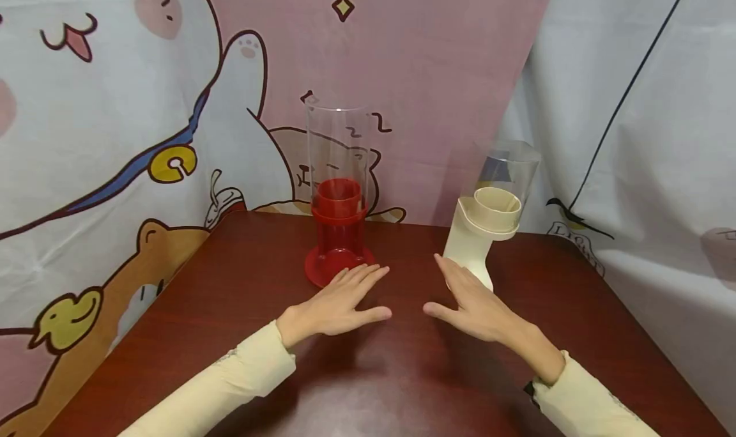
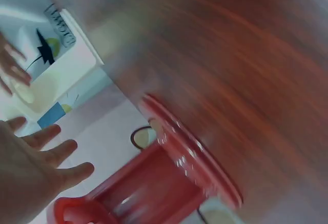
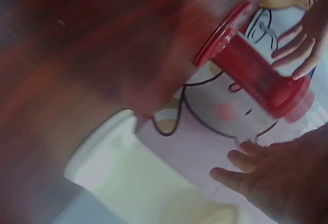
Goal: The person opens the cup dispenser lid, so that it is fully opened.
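My left hand (image 1: pixel 339 301) hovers over the table with straight, spread fingers and holds nothing. Just beyond its fingertips stands a red round stand (image 1: pixel 340 245) with a flared base, a clear tall cylinder (image 1: pixel 338 137) upright on top. My right hand (image 1: pixel 477 303) is likewise stretched out and holds nothing, its fingertips in front of a cream stand (image 1: pixel 474 242). That stand carries a clear angular container (image 1: pixel 520 168) around its round collar. In the left wrist view the red stand (image 2: pixel 148 188) shows beside the fingers; the right wrist view has the cream stand (image 3: pixel 143 178) near the fingers.
Both stands are on a dark reddish-brown wooden table (image 1: pixel 402 386), toward its far edge. A cartoon-printed cloth (image 1: pixel 437 73) hangs behind the table and along its sides.
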Motion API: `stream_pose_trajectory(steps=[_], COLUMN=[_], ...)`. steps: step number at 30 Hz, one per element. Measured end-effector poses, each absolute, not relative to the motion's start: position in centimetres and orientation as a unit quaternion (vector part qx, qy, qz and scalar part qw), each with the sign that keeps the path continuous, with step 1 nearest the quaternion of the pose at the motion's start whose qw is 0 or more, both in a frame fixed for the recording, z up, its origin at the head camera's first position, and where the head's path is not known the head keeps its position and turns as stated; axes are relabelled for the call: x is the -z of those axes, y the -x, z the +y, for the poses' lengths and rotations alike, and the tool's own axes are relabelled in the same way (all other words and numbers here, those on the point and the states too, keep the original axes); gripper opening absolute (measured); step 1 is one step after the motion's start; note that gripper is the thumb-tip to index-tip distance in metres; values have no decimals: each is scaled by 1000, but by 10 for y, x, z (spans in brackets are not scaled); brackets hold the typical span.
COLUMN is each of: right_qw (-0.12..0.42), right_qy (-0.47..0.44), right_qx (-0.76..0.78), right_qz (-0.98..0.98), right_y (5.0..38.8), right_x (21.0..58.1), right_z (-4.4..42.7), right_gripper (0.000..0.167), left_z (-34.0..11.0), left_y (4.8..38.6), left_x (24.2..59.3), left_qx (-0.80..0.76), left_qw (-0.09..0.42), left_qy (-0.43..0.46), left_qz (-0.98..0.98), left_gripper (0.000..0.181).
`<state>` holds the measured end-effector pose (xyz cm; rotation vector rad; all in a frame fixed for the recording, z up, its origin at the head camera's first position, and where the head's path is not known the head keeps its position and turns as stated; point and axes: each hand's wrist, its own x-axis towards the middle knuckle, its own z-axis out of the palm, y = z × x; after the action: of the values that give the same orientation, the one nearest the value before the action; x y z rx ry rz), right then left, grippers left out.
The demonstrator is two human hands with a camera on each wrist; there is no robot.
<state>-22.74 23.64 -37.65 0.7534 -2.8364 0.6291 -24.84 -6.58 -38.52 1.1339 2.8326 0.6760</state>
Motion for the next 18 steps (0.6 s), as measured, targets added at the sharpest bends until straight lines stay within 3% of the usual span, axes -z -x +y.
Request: stream_pose_trajectory(steps=[5, 8, 13, 18], right_qw=[30, 21, 41, 102], right_qy=[-156, -95, -2, 34], right_qx=[-361, -451, -595, -661], right_qz=[-919, -887, -802, -743], right_y=[230, 234, 240, 246], right_x=[385, 390, 391, 380], right_z=[261, 277, 303, 312], right_gripper=[75, 74, 84, 87], left_z=[-49, -34, -4, 29], left_y=[258, 267, 288, 306], left_x=[377, 372, 376, 387], left_qx=[-366, -452, -553, -615], left_qw=[77, 117, 136, 139], left_qy=[-325, -305, -272, -245], left_qz=[869, 830, 776, 737], left_gripper=[83, 80, 78, 84])
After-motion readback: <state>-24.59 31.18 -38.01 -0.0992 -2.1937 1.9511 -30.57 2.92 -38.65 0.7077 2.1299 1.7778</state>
